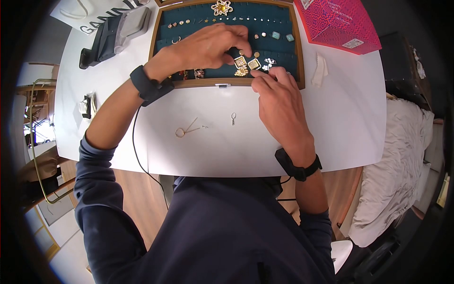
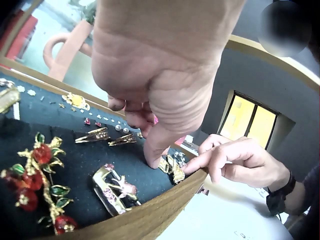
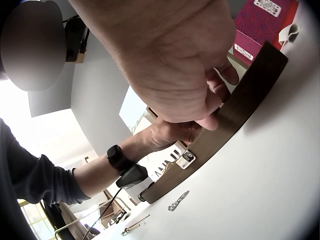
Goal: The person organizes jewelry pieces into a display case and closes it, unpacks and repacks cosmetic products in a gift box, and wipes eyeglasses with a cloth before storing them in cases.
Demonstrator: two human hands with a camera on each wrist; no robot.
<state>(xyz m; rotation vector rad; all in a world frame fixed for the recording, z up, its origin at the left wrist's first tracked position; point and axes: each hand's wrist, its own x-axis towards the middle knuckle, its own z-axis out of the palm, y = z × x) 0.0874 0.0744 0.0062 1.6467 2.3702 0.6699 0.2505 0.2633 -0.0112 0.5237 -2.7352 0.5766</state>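
Observation:
My left hand (image 1: 208, 46) reaches over the front of a wooden jewellery box (image 1: 189, 84) with a dark green lining. Its thumb and bent index finger close in at either side of a square gold earring (image 1: 240, 63), their contact partly hidden. A second square earring (image 1: 254, 64) lies beside it, and below hangs a gold cluster piece (image 1: 241, 72). From the front right, my right hand (image 1: 283, 106) lies over the box's front edge, an outstretched fingertip at the gold pieces. White flower-like earrings (image 1: 269, 62) sit close to its fingers.
On the white table before the box lie a thin gold chain piece (image 1: 180, 132) and a small silver pendant (image 1: 233, 119). A pink patterned box (image 1: 338, 23) stands at the right. Dark cases (image 1: 106, 40) and a white paper bag (image 1: 71, 14) are at the left.

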